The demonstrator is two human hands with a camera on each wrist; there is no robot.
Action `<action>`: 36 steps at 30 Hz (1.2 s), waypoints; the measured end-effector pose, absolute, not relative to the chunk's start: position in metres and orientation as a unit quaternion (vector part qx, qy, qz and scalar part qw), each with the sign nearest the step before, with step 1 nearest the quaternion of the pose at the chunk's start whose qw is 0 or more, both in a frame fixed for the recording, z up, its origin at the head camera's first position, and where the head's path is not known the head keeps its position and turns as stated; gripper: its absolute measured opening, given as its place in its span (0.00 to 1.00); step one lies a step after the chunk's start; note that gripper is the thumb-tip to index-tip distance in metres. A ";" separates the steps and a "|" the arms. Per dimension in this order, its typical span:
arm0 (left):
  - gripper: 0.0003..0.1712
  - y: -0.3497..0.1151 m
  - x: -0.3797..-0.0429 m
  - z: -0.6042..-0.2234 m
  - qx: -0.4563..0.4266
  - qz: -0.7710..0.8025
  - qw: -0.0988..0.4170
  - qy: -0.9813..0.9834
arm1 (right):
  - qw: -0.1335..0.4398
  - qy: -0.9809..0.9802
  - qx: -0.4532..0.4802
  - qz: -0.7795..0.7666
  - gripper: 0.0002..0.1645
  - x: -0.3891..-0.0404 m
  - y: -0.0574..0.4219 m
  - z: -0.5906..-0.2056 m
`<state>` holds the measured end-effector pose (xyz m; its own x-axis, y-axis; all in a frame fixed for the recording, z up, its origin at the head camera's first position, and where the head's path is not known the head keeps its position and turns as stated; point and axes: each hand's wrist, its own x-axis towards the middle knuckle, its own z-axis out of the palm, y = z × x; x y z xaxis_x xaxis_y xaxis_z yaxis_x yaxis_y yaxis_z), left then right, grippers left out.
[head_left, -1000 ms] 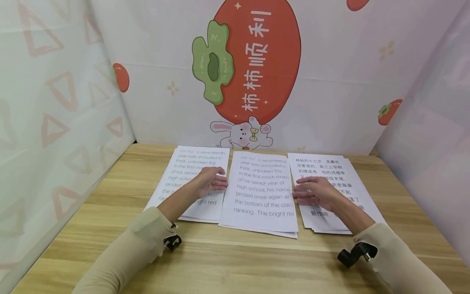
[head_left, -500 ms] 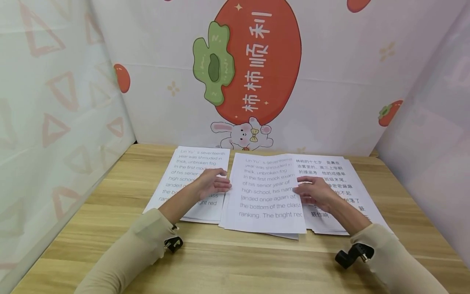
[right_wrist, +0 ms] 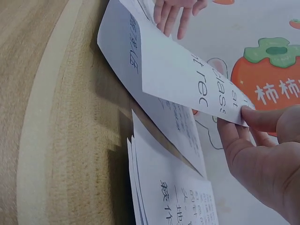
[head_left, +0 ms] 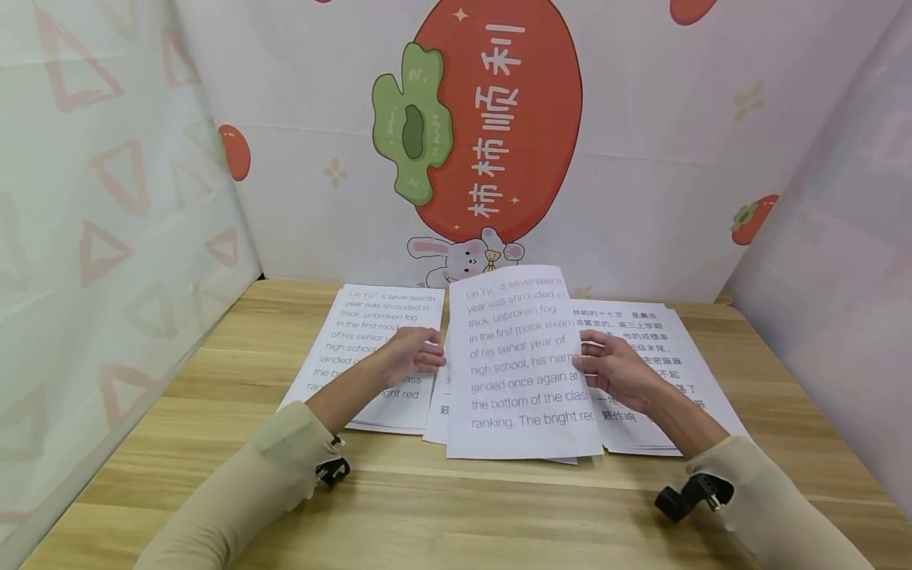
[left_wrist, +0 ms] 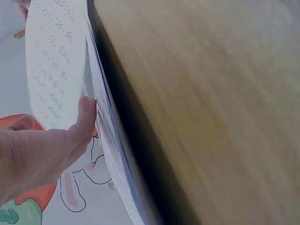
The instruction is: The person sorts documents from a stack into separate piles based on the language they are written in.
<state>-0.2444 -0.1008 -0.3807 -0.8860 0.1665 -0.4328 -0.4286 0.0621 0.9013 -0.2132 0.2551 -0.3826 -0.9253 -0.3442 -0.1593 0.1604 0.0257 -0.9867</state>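
Note:
A white sheet of paper [head_left: 523, 364] with large English print is lifted and curved over the middle pile. My right hand [head_left: 618, 370] pinches its right edge between thumb and fingers; the right wrist view shows this grip on the sheet [right_wrist: 180, 77]. My left hand [head_left: 413, 356] is by the sheet's left side, its fingers loosely extended and overlapping the left pile in the head view. In the right wrist view the left hand [right_wrist: 180, 11] shows spread fingers, holding nothing. Below the raised sheet, the middle pile [head_left: 436, 427] shows Chinese characters and is mostly hidden.
A left pile of sheets [head_left: 385, 412] bears English print. The right pile [head_left: 701, 356] has Chinese print and slightly fanned edges. All rest on a wooden table [head_left: 456, 514], before a white backdrop [head_left: 641, 222] with a persimmon drawing.
The English sheet first slid right across the middle pile, then rose with its far edge up against the backdrop, held by my right hand. Chinese print beneath came into view. The left hand barely moved.

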 end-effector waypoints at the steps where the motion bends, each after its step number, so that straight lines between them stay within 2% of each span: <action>1: 0.26 -0.101 -0.244 -0.381 -0.090 0.677 0.219 0.697 | 0.180 0.689 -0.070 -0.698 0.18 -0.213 0.255 -0.382; 9: 0.27 -0.102 -0.240 -0.372 -0.016 0.678 0.216 0.703 | 0.164 0.675 -0.074 -0.715 0.16 -0.211 0.254 -0.377; 14: 0.29 -0.101 -0.239 -0.370 -0.006 0.655 0.201 0.729 | 0.155 0.673 -0.066 -0.720 0.16 -0.210 0.254 -0.375; 22: 0.37 -0.102 -0.238 -0.377 0.001 0.648 0.205 0.733 | 0.133 0.759 -0.043 -0.636 0.25 -0.212 0.254 -0.381; 28: 0.32 -0.101 -0.236 -0.375 -0.009 0.647 0.196 0.737 | 0.125 0.803 -0.030 -0.582 0.26 -0.211 0.249 -0.379; 36: 0.22 -0.103 -0.235 -0.379 -0.015 0.636 0.192 0.747 | 0.122 0.816 -0.016 -0.564 0.21 -0.205 0.243 -0.374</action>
